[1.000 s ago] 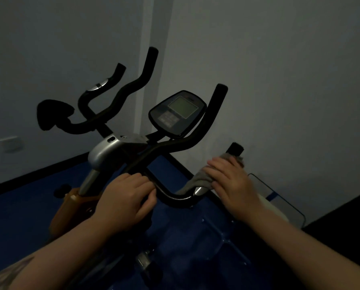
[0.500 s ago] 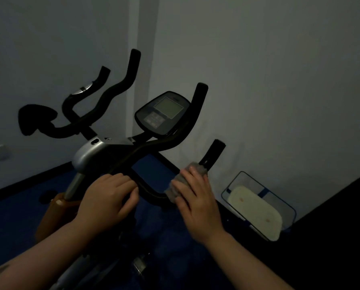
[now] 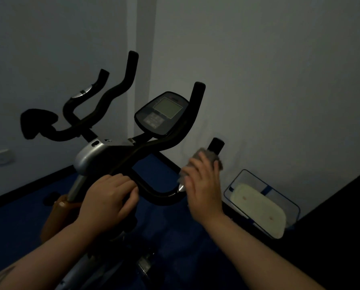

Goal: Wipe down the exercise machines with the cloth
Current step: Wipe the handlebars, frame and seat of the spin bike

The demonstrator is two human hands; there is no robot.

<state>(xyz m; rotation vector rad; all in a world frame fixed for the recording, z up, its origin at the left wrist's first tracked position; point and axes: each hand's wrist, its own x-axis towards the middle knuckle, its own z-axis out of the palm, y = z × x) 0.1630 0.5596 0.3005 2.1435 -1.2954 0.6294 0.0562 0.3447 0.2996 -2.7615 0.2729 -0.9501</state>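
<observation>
Right hand (image 3: 204,185) wraps cloth (image 3: 198,159) round the handlebar (image 3: 164,195) grip; left hand (image 3: 110,197) clasps the bar alongside. Risk: a loose hold lets the cloth slip off, leaving the end cap above the right hand unwiped.

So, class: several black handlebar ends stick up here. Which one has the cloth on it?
The short handlebar end lowest and furthest right, where the right hand wraps the grey cloth just below its tip; the others stand bare.

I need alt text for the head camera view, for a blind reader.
A person's right hand wraps a grey cloth around the right handlebar of an exercise bike, while the left hand grips the bar nearer the middle. The room is dim.
</observation>
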